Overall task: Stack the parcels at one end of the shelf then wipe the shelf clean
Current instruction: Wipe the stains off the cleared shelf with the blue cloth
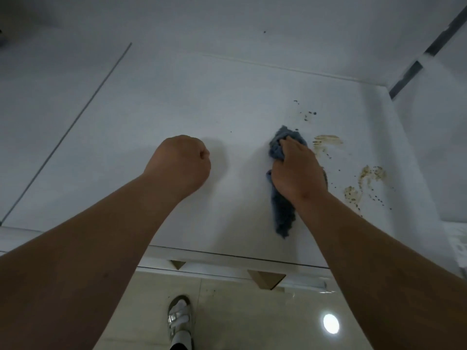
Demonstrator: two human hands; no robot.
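Note:
A white shelf (177,97) fills the view from above. My right hand (297,170) grips a bunched blue-grey cloth (283,210) and presses it onto the shelf surface; one end sticks out past my fingers, the other trails toward the front edge. Brown smears (327,141) and another patch of brown stain (366,183) with dark specks lie just right of the cloth. My left hand (180,164) is curled into a fist, holding nothing, over the shelf's middle. No parcels are in view.
The shelf's right side wall (429,147) rises close to the stains. A thin dark line (68,132) runs diagonally across the left part. Below the front edge (227,253) are tan floor tiles and a sandalled foot (179,319).

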